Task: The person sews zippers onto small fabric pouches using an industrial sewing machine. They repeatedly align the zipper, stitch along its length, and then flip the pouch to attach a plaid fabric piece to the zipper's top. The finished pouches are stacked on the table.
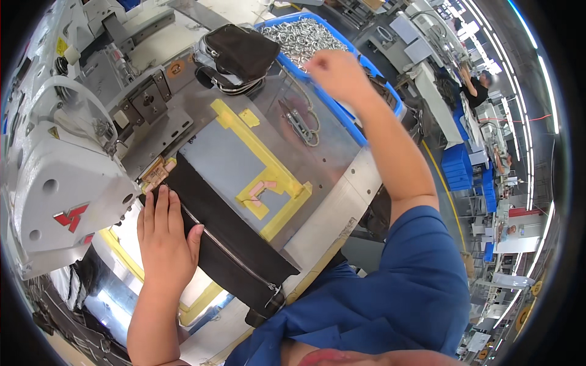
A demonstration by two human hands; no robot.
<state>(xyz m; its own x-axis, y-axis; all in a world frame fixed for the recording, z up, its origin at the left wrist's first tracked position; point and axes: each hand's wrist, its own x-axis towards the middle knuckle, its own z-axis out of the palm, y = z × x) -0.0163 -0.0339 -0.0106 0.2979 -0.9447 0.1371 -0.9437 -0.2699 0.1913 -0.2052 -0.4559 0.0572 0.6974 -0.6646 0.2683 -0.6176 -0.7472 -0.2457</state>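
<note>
My left hand (168, 238) lies flat, fingers extended, on a long black fabric strip (241, 244) with a silver zipper, beside the white sewing machine (79, 189). The strip rests on the worktable beside a grey template (226, 158) bordered with yellow tape. My right hand (336, 73) is raised at the near-left part of a blue bin (308, 30) of small silver metal pieces, its fingers curled; whether they hold anything I cannot make out. Metal snips (296, 120) lie left of the bin, and a folded black bundle (235, 58) sits at the back.
The metal table edge (332, 204) runs diagonally at the near right. Past it are a yellow floor line (445, 189), stacked blue crates (456, 168) and other workbenches with machines. A person in a dark top (476, 91) works at a bench in the distance.
</note>
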